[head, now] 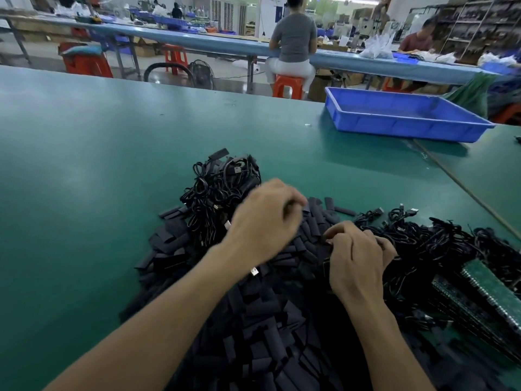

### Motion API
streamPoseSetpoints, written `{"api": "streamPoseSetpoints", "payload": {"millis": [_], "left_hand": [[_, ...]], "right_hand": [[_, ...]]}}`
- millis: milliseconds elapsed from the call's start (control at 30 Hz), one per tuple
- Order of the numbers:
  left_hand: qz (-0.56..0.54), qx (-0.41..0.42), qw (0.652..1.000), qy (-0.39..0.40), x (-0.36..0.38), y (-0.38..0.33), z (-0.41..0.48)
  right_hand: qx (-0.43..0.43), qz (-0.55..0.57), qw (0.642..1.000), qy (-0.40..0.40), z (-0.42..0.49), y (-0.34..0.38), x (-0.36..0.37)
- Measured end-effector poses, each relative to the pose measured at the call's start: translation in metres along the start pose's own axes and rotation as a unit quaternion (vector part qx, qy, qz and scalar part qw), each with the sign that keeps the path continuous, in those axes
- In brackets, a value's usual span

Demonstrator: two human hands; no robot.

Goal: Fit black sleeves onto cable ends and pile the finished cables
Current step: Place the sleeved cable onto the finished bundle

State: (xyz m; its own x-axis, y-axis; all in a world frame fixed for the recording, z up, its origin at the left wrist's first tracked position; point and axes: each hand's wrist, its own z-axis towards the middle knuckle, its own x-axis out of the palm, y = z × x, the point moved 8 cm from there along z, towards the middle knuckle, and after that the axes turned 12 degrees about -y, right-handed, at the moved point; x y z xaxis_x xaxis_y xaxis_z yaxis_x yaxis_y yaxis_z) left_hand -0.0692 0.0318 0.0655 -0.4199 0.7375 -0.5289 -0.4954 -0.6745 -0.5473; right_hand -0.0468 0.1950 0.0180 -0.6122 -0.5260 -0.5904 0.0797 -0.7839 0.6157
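On the green table (84, 165), black sleeves (267, 320) heap in the middle, with a cable pile (222, 182) behind and loose cables (437, 244) to the right. The left hand (265, 218) and right hand (358, 261) curl their fingers over the sleeves, and I cannot tell what they grip. A blue tray (408, 131) sits well beyond.

Soft, even indoor light, brighter far back; a pale sheen lies on the green table (84, 136). The left hand (265, 218) is motion-blurred, and the picture's edges bow outward.
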Motion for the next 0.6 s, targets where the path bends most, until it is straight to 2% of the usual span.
{"api": "streamPoseSetpoints", "payload": {"millis": [100,167,267,400,467,600], "left_hand": [[-0.076,-0.029,0.982,0.173,0.04,-0.018,-0.033],[-0.127,-0.069,0.965,0.218,0.053,-0.018,-0.047],[-0.208,-0.123,0.943,0.229,0.058,-0.014,-0.056],[-0.193,-0.088,0.957,0.196,0.059,-0.01,-0.057],[-0.212,-0.104,0.955,0.178,0.06,-0.005,-0.059],[-0.26,-0.172,0.938,0.151,0.065,0.011,-0.062]], "right_hand": [[0.024,0.085,0.996,-0.032,0.002,0.0,-0.007],[0.048,0.131,0.989,-0.043,0.002,-0.003,-0.01],[0.074,0.14,0.986,-0.048,0.003,-0.005,-0.011],[0.07,0.16,0.983,-0.06,0.003,-0.005,-0.012],[0.058,0.154,0.985,-0.056,0.003,-0.006,-0.01],[-0.005,0.051,0.998,-0.02,0.003,-0.003,-0.002]]}}
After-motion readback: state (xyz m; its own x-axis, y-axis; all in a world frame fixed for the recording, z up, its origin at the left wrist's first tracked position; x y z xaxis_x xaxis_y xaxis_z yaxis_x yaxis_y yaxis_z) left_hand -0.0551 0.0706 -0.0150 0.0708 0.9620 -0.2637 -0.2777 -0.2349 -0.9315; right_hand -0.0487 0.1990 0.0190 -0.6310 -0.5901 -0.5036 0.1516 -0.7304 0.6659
